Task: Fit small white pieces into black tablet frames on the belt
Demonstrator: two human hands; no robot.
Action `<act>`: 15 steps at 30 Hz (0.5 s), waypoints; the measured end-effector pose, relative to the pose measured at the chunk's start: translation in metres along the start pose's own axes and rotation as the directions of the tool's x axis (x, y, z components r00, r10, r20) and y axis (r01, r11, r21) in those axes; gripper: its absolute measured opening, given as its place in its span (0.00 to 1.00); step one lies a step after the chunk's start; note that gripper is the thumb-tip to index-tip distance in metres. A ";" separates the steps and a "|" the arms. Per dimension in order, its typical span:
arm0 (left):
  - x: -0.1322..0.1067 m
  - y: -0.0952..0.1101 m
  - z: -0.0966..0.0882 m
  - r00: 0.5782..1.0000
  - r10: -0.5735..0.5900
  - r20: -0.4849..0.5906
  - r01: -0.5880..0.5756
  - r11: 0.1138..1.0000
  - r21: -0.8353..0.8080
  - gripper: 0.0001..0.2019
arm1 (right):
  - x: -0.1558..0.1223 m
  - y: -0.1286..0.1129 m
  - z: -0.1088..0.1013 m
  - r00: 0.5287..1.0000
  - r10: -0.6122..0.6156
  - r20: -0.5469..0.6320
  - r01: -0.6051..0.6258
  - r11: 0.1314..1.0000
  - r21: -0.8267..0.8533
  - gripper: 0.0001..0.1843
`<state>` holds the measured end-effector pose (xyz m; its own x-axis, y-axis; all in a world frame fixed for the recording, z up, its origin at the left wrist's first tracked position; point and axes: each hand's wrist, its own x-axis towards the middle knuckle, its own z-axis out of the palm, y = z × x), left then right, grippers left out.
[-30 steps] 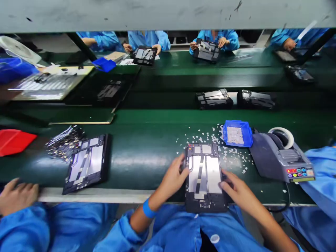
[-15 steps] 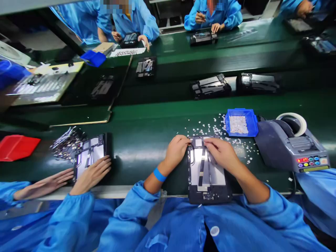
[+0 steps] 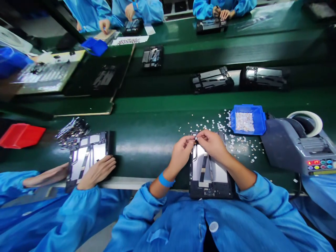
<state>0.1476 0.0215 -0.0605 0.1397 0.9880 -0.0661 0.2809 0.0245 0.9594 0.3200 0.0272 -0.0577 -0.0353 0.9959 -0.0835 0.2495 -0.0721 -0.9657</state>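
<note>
At the near edge of the worktop (image 3: 147, 140), head view, a dark frame (image 3: 210, 175) is lying flat, its lower end poking over the edge toward the person. Over its top end the left hand (image 3: 181, 150) and right hand (image 3: 214, 143) are meeting tip to tip, thumbs and forefingers closed tight and pinching a tiny pale piece (image 3: 196, 139) between them. White bits (image 3: 244, 143) are lying scattered just right of the hands, beside a blue tray (image 3: 258, 120). A tape dispenser (image 3: 296, 147) is sitting toward the right edge. Off left, a co-worker's hand (image 3: 97, 171) is resting on a second frame (image 3: 86, 154).
</note>
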 end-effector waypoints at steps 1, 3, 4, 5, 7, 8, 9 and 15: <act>-0.002 0.001 0.000 0.999 -0.028 0.023 0.029 0.999 -0.032 0.12 | -0.001 0.000 0.001 1.000 -0.015 -0.006 0.014 1.000 -0.007 0.07; -0.005 0.003 0.001 0.998 -0.062 0.022 0.063 0.997 -0.051 0.14 | -0.004 -0.002 0.003 0.999 -0.035 -0.014 0.035 0.999 -0.038 0.07; -0.005 0.004 0.002 0.997 -0.071 0.002 0.071 0.997 -0.044 0.13 | -0.005 -0.002 0.004 0.999 -0.045 -0.025 0.044 0.997 -0.063 0.07; -0.004 0.004 0.003 0.997 -0.075 -0.025 0.074 0.997 -0.034 0.12 | -0.006 -0.003 0.004 0.997 -0.066 -0.040 0.062 0.993 -0.100 0.07; -0.003 0.003 0.005 0.995 -0.073 -0.072 0.072 0.997 -0.015 0.09 | -0.009 -0.004 0.003 0.983 -0.170 -0.066 0.153 0.966 -0.210 0.07; -0.002 0.002 0.005 0.994 -0.066 -0.083 0.066 0.998 -0.004 0.08 | -0.010 -0.005 0.002 0.967 -0.248 -0.064 0.221 0.935 -0.277 0.08; -0.002 0.002 0.006 0.995 -0.054 -0.088 0.055 0.998 0.011 0.07 | -0.011 -0.005 0.001 0.944 -0.326 -0.049 0.291 0.893 -0.343 0.09; -0.006 0.005 -0.001 0.983 0.175 -0.055 -0.149 0.938 0.314 0.07 | -0.015 -0.006 -0.007 0.882 -0.469 0.052 0.427 0.746 -0.511 0.14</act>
<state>0.1475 0.0157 -0.0552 0.1346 0.9839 0.1177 0.5407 -0.1725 0.8233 0.3257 0.0133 -0.0493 -0.1987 0.9091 0.3660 0.6657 0.3993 -0.6304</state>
